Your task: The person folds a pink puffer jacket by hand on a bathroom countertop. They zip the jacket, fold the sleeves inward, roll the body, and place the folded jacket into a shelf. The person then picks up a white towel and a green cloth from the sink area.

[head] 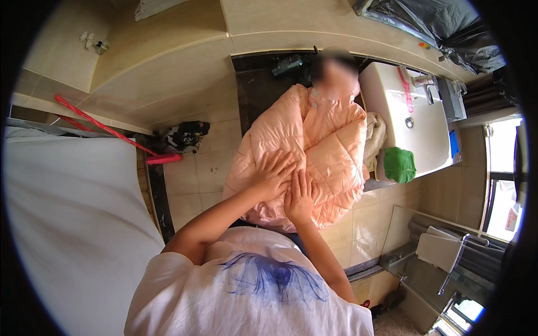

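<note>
In front of me a person [342, 86] wears a peach quilted puffer jacket [336, 168], buttoned with round snaps at the neck. My left hand [275, 176] lies palm down on the middle of the jacket front, its fingers spread. Just right of it, my right hand [299, 197] presses flat against the lower front, fingers pointing up the jacket. The two hands nearly meet. Whatever lies under my palms is hidden, and I see no fabric pinched between the fingers.
Right of the person is a white washbasin [424, 147] with a pink brush [407, 90], a chrome faucet [428, 88] and a green cloth [399, 164] over its edge. A beige towel [374, 138] hangs beside it. A red-handled broom [105, 126] leans at left, near a plastic bag [187, 136].
</note>
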The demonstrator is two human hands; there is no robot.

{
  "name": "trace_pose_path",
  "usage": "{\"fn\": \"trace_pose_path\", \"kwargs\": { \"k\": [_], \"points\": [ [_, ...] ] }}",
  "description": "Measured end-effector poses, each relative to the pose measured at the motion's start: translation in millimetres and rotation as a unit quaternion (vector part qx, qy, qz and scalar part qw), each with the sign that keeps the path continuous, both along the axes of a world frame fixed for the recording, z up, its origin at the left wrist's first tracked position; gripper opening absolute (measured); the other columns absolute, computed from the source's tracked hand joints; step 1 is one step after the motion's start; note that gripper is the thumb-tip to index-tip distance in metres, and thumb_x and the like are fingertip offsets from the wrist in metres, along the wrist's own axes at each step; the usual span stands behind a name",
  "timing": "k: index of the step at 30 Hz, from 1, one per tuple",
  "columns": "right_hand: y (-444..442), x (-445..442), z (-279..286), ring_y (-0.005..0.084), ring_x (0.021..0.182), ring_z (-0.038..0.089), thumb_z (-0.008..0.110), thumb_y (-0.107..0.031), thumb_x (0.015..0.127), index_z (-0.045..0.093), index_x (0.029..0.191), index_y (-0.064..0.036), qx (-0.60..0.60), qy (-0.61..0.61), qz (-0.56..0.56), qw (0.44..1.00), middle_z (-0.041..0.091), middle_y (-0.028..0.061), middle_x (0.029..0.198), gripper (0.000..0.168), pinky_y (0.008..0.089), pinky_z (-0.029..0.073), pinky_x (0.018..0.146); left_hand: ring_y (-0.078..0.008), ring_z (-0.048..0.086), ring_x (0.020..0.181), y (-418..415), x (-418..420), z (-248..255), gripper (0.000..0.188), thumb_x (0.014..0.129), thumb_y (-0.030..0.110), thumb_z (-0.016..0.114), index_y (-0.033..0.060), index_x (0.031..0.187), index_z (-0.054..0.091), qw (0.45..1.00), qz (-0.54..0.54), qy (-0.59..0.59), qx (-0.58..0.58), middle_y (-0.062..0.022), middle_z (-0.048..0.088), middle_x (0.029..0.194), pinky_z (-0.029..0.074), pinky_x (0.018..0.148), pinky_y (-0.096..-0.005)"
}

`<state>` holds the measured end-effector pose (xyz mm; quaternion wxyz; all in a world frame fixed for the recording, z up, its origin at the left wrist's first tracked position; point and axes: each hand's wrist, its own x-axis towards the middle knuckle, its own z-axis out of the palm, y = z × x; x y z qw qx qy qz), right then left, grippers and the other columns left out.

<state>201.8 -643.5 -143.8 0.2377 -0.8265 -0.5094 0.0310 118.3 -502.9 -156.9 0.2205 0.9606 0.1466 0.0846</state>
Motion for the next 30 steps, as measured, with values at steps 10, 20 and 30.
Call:
{"fn": "trace_pose_path", "kwargs": {
  "k": [10, 20, 30],
  "points": [
    [-93, 11, 19, 0.0313, 0.13, 0.035, 0.052, -0.017, 0.088, 0.041, 0.133, -0.001, 0.196, 0.082, -0.243, 0.946, 0.036, 0.0199, 0.141, 0.049, 0.0441, 0.025, 0.106, -0.0339, 0.032, 0.133, 13, -151, -89, 0.062, 0.089, 0.038, 0.058, 0.005, 0.138, 0.039, 0.875, 0.372, -0.109, -0.291, -0.0225, 0.033, 0.142, 0.028, 0.107, -0.0422],
    [-182, 7, -67, 0.0122, 0.095, 0.05, 0.062, -0.012, 0.074, 0.045, 0.127, -0.014, 0.138, 0.674, -0.328, 0.647, 0.054, -0.0016, 0.114, 0.057, 0.0291, 0.039, 0.08, -0.0248, 0.04, 0.128, -19, -196, -103, 0.077, 0.08, 0.059, 0.061, 0.0134, 0.139, 0.041, 0.469, 0.381, -0.104, -0.79, -0.0051, 0.046, 0.14, 0.031, 0.103, -0.0492],
    [-212, 21, -96, 0.019, 0.109, 0.056, 0.069, -0.003, 0.076, 0.053, 0.121, 0.001, 0.028, 0.761, -0.166, 0.627, 0.06, 0.0072, 0.118, 0.048, 0.0309, 0.042, 0.094, -0.0261, 0.048, 0.122, -37, -206, -71, 0.073, 0.08, 0.027, 0.073, 0.006, 0.138, 0.033, 0.517, 0.322, -0.12, -0.784, -0.01, 0.049, 0.132, 0.046, 0.095, -0.0426]
  ]
}}
